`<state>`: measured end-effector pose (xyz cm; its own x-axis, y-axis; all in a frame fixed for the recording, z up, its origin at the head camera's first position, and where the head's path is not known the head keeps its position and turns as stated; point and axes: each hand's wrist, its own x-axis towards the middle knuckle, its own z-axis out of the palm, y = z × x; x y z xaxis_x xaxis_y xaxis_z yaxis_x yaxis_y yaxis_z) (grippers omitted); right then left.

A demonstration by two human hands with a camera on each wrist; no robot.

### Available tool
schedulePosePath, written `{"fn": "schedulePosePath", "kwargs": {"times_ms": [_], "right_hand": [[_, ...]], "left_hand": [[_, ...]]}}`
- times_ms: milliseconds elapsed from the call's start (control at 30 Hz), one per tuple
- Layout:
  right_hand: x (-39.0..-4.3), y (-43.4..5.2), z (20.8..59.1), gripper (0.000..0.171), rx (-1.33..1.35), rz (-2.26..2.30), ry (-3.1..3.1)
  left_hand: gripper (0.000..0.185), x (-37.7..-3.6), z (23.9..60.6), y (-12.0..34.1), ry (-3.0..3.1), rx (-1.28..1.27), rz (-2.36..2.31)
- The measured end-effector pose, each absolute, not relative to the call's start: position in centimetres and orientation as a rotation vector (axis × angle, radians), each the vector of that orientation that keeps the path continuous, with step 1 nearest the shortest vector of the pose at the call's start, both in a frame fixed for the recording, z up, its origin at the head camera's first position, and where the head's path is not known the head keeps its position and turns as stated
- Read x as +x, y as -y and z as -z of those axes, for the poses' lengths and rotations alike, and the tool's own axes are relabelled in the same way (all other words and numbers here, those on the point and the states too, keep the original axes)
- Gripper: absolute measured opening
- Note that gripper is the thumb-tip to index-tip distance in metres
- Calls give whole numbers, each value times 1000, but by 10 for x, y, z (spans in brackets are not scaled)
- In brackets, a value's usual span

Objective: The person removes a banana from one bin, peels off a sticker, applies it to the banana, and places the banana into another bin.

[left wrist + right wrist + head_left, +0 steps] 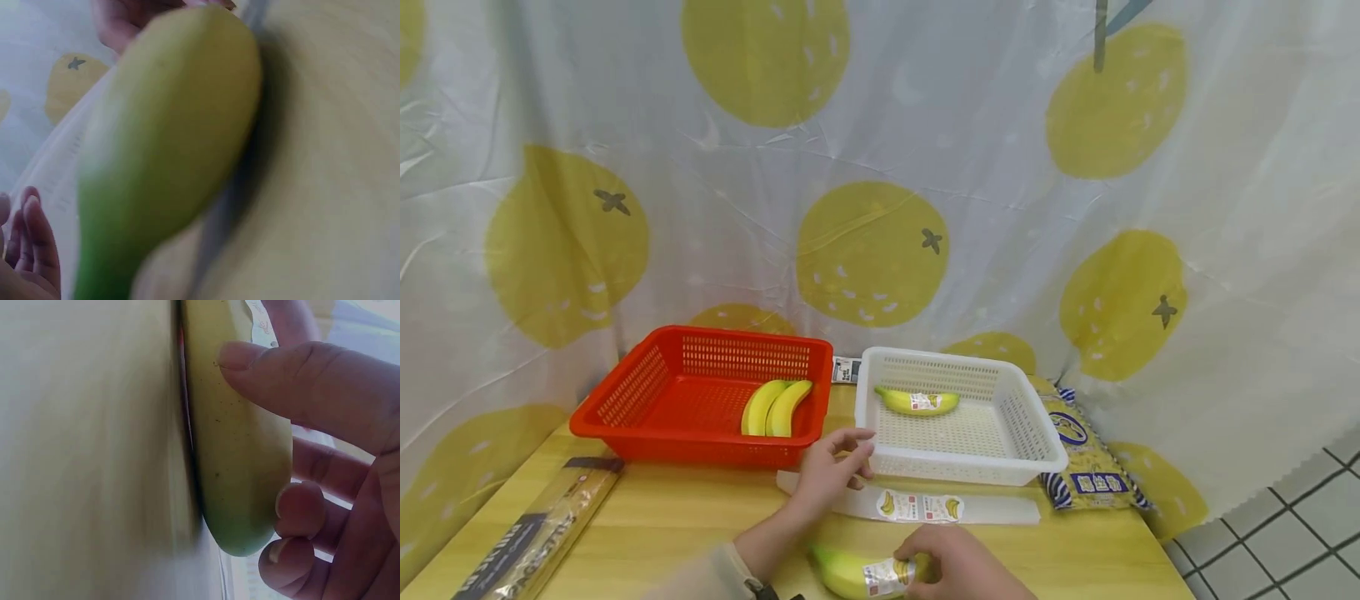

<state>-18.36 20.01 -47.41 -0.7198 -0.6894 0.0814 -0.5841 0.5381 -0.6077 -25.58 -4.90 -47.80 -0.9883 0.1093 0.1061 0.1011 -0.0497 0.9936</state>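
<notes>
At the table's front edge, a yellow-green banana (842, 571) bears a printed white label (883, 577). My right hand (958, 567) grips its right end; in the right wrist view the thumb (275, 378) presses one side and curled fingers lie against the other. My left hand (831, 471) is held away from the banana, over the left part of a pale backing strip (1000, 510) that carries two banana stickers (921, 506). Its fingers are loosely bent and hold nothing. The banana's body (169, 119) fills much of the left wrist view, partly hiding the right hand.
Behind the left hand, a red basket (700, 450) contains unlabelled bananas (786, 408). To its right, a white basket (962, 468) has one labelled banana (891, 400) inside. A yellow bag (1093, 458) lies at the right, a long noodle packet (542, 525) at the left. A patterned curtain (1000, 208) hangs behind.
</notes>
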Motion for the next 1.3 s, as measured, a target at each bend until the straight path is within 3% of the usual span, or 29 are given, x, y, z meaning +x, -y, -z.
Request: {"fn": "schedulePosePath", "kwargs": {"times_ms": [300, 533, 633, 867, 1067, 1300], "right_hand": [[-174, -226, 469, 33, -1225, 951, -2554], [-182, -251, 434, 35, -1248, 1344, -2320], [-203, -259, 408, 38, -1376, 1412, -2435], [-282, -250, 353, 32, -1056, 836, -2958], [-352, -233, 343, 31, -989, 401, -2953], [-388, -214, 339, 32, -901, 340, -2798]], "left_hand": [[25, -260, 495, 43, -2150, 252, -2407], [30, -264, 496, 43, -2147, 248, -2389], [29, -265, 496, 43, -2153, 246, -2397], [22, -264, 494, 45, -2126, 229, -2432], [24, -265, 494, 45, -2111, 223, -2439], [23, -264, 494, 46, -2101, 227, -2418]]}}
